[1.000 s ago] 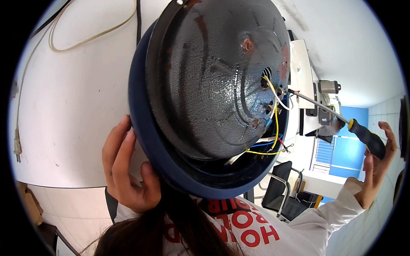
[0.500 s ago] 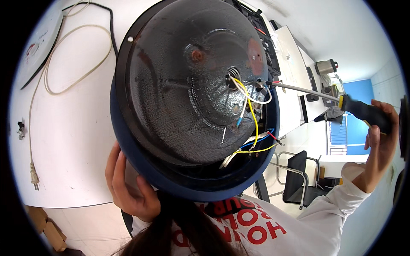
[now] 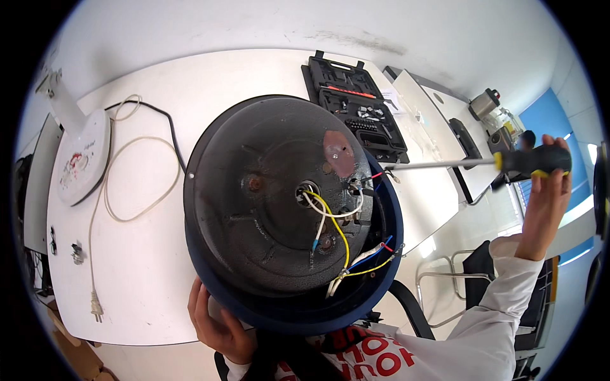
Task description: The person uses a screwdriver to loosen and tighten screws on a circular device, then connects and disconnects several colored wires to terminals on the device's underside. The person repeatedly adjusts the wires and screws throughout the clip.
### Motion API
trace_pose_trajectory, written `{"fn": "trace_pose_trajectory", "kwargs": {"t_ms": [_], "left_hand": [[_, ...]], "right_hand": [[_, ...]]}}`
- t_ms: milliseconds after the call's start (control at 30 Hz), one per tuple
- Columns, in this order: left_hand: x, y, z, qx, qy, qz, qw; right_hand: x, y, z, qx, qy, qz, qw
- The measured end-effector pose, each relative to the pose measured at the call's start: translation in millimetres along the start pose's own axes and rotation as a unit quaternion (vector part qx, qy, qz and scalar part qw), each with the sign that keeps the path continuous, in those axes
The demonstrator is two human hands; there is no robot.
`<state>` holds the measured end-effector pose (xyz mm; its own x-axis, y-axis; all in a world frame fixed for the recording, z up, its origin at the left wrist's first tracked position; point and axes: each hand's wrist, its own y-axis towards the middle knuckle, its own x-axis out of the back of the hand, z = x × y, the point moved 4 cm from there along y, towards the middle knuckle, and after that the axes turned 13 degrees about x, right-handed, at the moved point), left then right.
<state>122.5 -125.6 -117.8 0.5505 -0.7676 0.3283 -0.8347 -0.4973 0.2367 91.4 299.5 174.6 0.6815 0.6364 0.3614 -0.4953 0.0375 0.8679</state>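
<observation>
A round black metal pan (image 3: 279,254), upside down with worn, rusty patches, sits in a dark blue appliance shell (image 3: 279,311). White, yellow and blue wires (image 3: 343,238) run from its centre hole to the shell's right side. My left hand (image 3: 219,327) is against the shell's near-left side, its fingers curved along it. In my right hand (image 3: 549,181) is a screwdriver (image 3: 527,160) with a black and yellow handle. Its long shaft points left, the tip beside a short red wire (image 3: 372,176) at the pan's right edge. Whether the tip touches anything cannot be told.
The white table (image 3: 152,267) carries a cord with a plug (image 3: 96,311), a white stand base (image 3: 82,159) and small metal parts (image 3: 77,254). Behind the shell lies an open black tool case (image 3: 359,117). A chair (image 3: 476,273) stands at the right.
The view has shifted, so the shell looks smaller and lower and more of the table shows. The screwdriver tip seems slightly farther out from the pan. Both hands keep their holds.
</observation>
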Motion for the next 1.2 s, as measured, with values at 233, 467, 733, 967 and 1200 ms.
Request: {"fn": "trace_pose_trajectory", "kwargs": {"t_ms": [233, 467, 733, 967, 1200], "left_hand": [[0, 2, -6, 0.0, -0.019, -0.003, 1.0], [-6, 1, -7, 0.014, -0.081, -0.024, 0.996], [-4, 1, 3, -0.006, -0.088, -0.002, 0.996], [-7, 0, -2, -0.015, -0.08, -0.019, 0.997], [-7, 1, -6, -0.013, -0.061, -0.024, 0.998]], "right_hand": [[14, -12, -51, -0.109, 0.358, -0.081, 0.924], [-107, -71, -28, 0.142, 0.047, 0.295, 0.944], [-167, -100, -13, 0.376, -0.132, 0.405, 0.823], [-177, -99, -28, 0.452, -0.171, 0.382, 0.788], [-176, -88, -29, 0.488, -0.194, 0.385, 0.759]]}}
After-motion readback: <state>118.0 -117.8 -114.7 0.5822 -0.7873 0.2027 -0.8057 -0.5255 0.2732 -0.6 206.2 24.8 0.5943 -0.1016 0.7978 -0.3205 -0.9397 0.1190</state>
